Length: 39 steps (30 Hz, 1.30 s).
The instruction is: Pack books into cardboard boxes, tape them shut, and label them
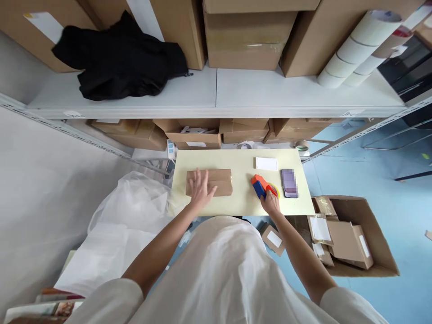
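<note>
Brown box [223,183] lies flat on the left part of a pale yellow table [236,162], with the left hand [200,189] resting on its top, fingers spread and gripping nothing. Farther right, the right hand [271,203] is wrapped around the handle of an orange and blue tape dispenser [259,185], which stands apart from the box and carries a roll of yellow tape [275,191]. Just beyond the dispenser is a white card [266,164], and to its right lies a phone [289,183] whose screen is blurred out. Past the far edge of the table, a lower shelf holds several cartons [243,132], one of them open with white pieces inside, and a roll of tape [302,146] near the right end. Above, an upper shelf [249,92] bears a black garment [128,63] on the left, large cartons behind and beside it, and stacked white rolls [354,49] on the right. White plastic sheeting [131,202] is heaped left of the table. On the blue floor [347,175] to the right, a big open carton [378,238] contains smaller boxes, some with white labels.
</note>
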Each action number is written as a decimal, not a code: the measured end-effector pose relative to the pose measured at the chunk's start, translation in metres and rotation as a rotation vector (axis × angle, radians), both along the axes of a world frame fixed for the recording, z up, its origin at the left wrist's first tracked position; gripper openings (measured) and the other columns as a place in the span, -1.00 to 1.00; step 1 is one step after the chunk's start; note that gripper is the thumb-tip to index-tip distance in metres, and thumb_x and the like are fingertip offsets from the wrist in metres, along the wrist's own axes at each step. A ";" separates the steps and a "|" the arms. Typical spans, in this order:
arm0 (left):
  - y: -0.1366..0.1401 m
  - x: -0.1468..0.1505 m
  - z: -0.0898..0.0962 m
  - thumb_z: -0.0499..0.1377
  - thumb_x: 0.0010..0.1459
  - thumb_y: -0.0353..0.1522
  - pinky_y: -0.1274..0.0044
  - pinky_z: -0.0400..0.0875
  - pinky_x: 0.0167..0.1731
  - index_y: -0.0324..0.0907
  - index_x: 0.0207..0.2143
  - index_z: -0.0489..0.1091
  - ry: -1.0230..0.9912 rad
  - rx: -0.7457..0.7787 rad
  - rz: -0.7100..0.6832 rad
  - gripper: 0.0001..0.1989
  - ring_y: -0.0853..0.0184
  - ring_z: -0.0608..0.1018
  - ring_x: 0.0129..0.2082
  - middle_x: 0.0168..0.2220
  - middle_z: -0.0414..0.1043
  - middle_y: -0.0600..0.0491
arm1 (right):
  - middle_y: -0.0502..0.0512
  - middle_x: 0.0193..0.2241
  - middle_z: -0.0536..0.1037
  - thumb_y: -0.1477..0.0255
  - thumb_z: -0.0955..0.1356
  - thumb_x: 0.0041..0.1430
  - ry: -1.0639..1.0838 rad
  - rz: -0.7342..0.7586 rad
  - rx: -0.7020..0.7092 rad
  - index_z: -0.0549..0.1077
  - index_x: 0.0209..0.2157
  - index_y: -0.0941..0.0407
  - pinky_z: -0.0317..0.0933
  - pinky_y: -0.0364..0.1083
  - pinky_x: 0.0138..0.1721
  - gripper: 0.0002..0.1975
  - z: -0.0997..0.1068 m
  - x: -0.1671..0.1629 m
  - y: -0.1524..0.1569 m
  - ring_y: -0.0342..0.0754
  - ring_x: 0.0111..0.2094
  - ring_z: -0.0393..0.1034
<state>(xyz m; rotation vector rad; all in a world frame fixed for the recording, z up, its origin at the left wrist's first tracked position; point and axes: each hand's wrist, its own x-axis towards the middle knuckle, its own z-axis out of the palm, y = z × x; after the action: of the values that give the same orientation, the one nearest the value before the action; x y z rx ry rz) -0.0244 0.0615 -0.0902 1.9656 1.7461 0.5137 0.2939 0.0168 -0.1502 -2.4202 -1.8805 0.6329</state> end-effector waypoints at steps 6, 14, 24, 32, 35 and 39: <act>-0.014 -0.074 -0.037 0.08 0.09 0.02 0.24 -0.22 0.27 -0.17 0.32 -0.29 -0.442 -0.185 0.351 -0.08 0.09 -0.21 0.34 0.37 -0.37 -0.15 | 0.42 0.01 0.37 0.44 0.23 0.11 0.008 -0.026 0.226 0.15 0.13 0.25 0.13 0.16 -0.01 -0.48 -0.020 -0.013 -0.021 0.23 0.05 0.25; -0.022 -0.075 -0.054 0.16 0.03 -0.04 0.27 0.21 0.14 -0.16 0.27 -0.04 -0.961 -0.220 0.143 -0.16 0.11 0.33 0.15 0.17 0.24 -0.18 | 0.27 0.28 0.03 0.36 0.35 -0.03 0.513 0.255 0.201 -0.14 0.29 0.10 -0.03 0.17 0.20 -0.10 -0.005 -0.098 0.003 0.18 0.29 -0.11; 0.000 -0.066 -0.052 0.27 -0.07 -0.26 0.38 0.42 -0.11 -0.19 0.14 0.20 -0.740 -0.275 0.170 -0.30 0.20 0.53 -0.12 -0.01 0.39 -0.13 | 0.20 -0.06 0.46 0.17 0.28 0.07 0.967 -0.191 0.111 0.30 0.04 0.07 0.31 -0.02 -0.18 -0.49 0.022 -0.105 0.023 0.01 -0.17 0.41; 0.027 -0.043 -0.051 0.21 0.05 -0.25 0.38 0.38 -0.11 -0.28 -0.13 0.34 -0.582 -0.335 0.342 -0.64 0.18 0.54 -0.11 -0.13 0.48 -0.21 | 0.16 -0.20 0.52 0.18 0.24 0.13 0.840 -0.269 0.064 0.35 0.00 0.10 0.32 -0.07 -0.24 -0.55 0.044 -0.101 0.033 -0.03 -0.19 0.44; 0.029 -0.046 -0.057 0.21 0.05 -0.28 0.40 0.40 -0.16 -0.27 -0.15 0.35 -0.568 -0.378 0.332 -0.67 0.18 0.55 -0.14 -0.13 0.49 -0.20 | 0.15 -0.29 0.55 0.22 0.25 0.10 0.849 -0.235 0.061 0.39 -0.03 0.15 0.32 -0.07 -0.26 -0.55 0.041 -0.106 0.027 -0.03 -0.25 0.45; 0.026 -0.052 -0.061 0.19 0.07 -0.30 0.42 0.38 -0.12 -0.24 -0.15 0.37 -0.543 -0.397 0.298 -0.70 0.18 0.53 -0.08 -0.07 0.47 -0.18 | 0.11 -0.31 0.55 0.30 0.31 0.02 0.869 -0.208 0.065 0.42 -0.05 0.10 0.32 -0.04 -0.21 -0.58 0.041 -0.107 0.022 -0.02 -0.25 0.43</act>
<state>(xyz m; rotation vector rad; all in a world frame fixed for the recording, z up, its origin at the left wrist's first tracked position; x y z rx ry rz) -0.0765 0.0874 -0.1512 1.1637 1.6287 0.6642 0.1872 0.0385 -0.1090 -1.7824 -1.2391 1.2936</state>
